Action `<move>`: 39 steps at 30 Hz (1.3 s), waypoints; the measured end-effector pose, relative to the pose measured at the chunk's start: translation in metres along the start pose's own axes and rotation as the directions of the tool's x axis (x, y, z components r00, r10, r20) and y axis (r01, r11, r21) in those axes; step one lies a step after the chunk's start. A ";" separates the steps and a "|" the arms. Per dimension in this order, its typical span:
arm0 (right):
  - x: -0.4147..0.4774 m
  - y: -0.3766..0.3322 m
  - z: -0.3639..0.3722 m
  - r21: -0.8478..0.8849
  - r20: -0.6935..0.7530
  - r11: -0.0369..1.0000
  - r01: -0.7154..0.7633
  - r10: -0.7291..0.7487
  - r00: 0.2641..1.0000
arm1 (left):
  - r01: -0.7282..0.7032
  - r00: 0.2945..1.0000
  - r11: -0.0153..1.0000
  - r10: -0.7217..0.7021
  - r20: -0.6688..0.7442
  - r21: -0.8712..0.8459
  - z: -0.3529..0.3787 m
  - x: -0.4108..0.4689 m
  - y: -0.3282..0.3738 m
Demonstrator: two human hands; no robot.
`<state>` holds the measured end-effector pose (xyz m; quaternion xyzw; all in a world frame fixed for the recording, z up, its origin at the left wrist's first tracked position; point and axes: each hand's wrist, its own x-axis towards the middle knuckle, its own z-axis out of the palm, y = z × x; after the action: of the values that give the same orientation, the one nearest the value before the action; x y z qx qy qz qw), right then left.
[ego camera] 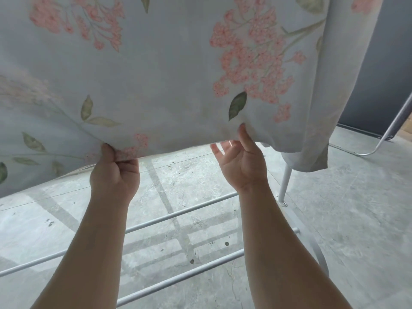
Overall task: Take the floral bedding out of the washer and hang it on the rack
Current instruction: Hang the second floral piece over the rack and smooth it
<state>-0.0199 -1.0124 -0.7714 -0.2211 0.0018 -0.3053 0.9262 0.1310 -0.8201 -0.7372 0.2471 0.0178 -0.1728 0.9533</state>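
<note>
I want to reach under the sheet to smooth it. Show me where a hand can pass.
Open gap between the floral bedding hem and the upper rack rail, between left hand and right hand. Also between that rail and the lower rail. Crowded at right, where the hanging corner meets the rack leg.

Dark grey wall (385, 74): plain and matte, standing at the far right of the view. Black skirting strip (356, 128): runs along the foot of the wall. Brown, wood-toned surface (407, 128): a small patch beside the wall's lower right corner, at the frame edge. Pale grey stone-look floor (356, 208): spreads from the wall's foot toward the viewer. Thin seam line (178, 161): crosses the floor well left of the wall. Two round dark spots (227, 243): lie on the floor further from the wall, toward the viewer. Fine crack (231, 284): just beyond those spots, nearer the viewer. Small dark chips (50, 223): furthest left of the wall.
</note>
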 end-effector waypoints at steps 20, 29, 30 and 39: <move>0.000 0.070 0.063 -0.012 -0.452 0.999 0.048 -0.048 0.891 | -0.004 0.998 0.994 -0.003 0.067 0.111 -0.019 -0.036 0.075; -0.031 0.075 0.057 0.020 -0.252 0.999 -0.045 0.049 0.966 | 0.003 1.000 0.997 -0.005 -0.021 -0.075 -0.043 -0.014 0.078; -0.035 0.080 0.054 -0.009 -0.198 0.997 -0.072 0.069 0.978 | 0.015 1.000 0.995 -0.017 -0.021 -0.098 -0.044 -0.012 0.078; -0.035 0.113 0.079 -0.231 -0.182 0.952 -0.201 0.160 0.970 | 0.095 0.995 0.987 -0.091 0.031 -0.130 -0.048 -0.008 0.082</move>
<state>0.0270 -0.8796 -0.7517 -0.3085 0.1350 -0.2333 0.9122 0.1535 -0.7273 -0.7404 0.1804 0.0288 -0.2186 0.9586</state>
